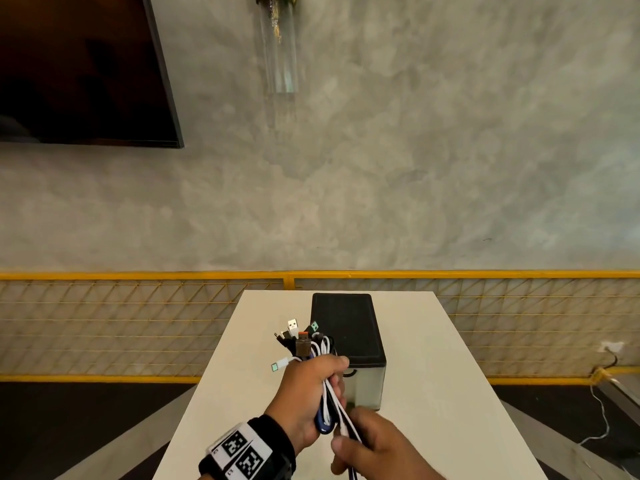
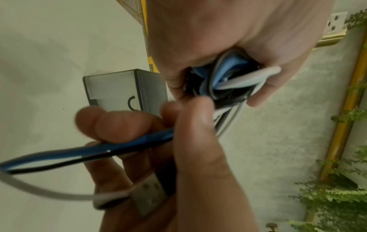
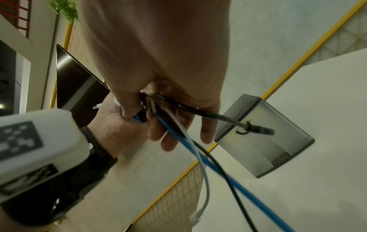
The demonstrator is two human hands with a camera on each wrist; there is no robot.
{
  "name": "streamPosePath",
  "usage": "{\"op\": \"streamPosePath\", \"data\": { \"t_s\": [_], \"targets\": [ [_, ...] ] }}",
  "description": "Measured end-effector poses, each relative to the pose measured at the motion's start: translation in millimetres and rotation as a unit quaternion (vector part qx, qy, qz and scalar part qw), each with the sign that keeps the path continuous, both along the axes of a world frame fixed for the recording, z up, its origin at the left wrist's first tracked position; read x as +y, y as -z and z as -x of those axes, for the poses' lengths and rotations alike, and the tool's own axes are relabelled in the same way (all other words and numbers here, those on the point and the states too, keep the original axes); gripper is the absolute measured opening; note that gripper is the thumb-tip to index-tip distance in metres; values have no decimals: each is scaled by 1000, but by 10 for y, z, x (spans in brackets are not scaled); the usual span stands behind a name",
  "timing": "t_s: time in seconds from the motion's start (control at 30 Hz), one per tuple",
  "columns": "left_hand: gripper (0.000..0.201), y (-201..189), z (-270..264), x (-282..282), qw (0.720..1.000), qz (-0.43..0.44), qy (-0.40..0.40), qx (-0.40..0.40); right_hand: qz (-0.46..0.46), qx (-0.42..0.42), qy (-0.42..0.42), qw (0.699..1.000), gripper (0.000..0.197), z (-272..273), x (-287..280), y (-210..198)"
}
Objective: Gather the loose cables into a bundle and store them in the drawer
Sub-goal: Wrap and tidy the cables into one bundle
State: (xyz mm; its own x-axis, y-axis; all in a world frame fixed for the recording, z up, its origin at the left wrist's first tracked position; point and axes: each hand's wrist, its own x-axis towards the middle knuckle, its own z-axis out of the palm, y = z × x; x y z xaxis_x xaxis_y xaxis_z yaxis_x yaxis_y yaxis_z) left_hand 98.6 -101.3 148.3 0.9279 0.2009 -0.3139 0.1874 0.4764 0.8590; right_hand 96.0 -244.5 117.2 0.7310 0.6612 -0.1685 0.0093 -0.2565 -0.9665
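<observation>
- Nearest to us, our right hand point(image 1: 377, 445) is curled around the trailing lengths of the bundle of white, blue and black cables point(image 1: 329, 396), pinching them low at the near edge of the table.
- Just beyond it, our left hand point(image 1: 311, 393), with a black wrist strap bearing white square-patterned markers point(image 1: 242, 452), is clenched round the middle of the same bundle, held above the table and touching nothing else.
- The right wrist view shows a blue cable point(image 3: 228, 177), a white one and a black one hanging loose below the fingers, the black plug end lying across our sight of the drawer front.
- Above the left fist the plug ends point(image 1: 294, 334) fan out: metal USB tips, one orange, one green, one white.
- The white rectangular table point(image 1: 450, 393) lies under both hands.
- Just past the bundle stands the small dark-topped box with a translucent grey drawer point(image 1: 349, 334); its front with a curved black handle looks closed.
- Behind the table runs a yellow mesh railing point(image 1: 138, 323).
- Farthest are the mottled grey wall point(image 1: 415, 168), a dark screen point(image 1: 79, 67) and a glass tube lamp point(image 1: 278, 46).
</observation>
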Motion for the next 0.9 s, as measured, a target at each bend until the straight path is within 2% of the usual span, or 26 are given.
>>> {"op": "streamPosePath", "data": {
  "t_s": [0.03,0.17,0.3,0.43,0.53,0.57,0.63,0.77,0.9],
  "targets": [
    [42,6,8,-10,1000,-5,1,1,17,-6,-7,1000,17,-2,11,-11],
    [38,25,-2,-38,1000,-1,-6,5,27,-19,18,999,31,10,66,30],
    [15,-5,10,-26,999,13,40,-12,18,-22,33,999,35,5,55,75],
    [24,18,28,2,998,8,67,-15,37,-41,31,998,30,19,33,76],
    [18,29,23,10,999,6,35,3,53,-20,22,998,10,15,26,26],
    [25,38,20,16,1000,19,25,3,59,-11,12,998,6,15,23,5],
    [37,60,12,38,999,38,22,-1,76,-14,-13,997,12,5,-2,3],
    [37,27,32,111,996,29,79,-7,151,-54,-59,985,12,-48,-118,52],
    [32,1,161,212,976,-44,209,31,204,-73,-51,975,22,-175,-253,-14]
  ]
}}
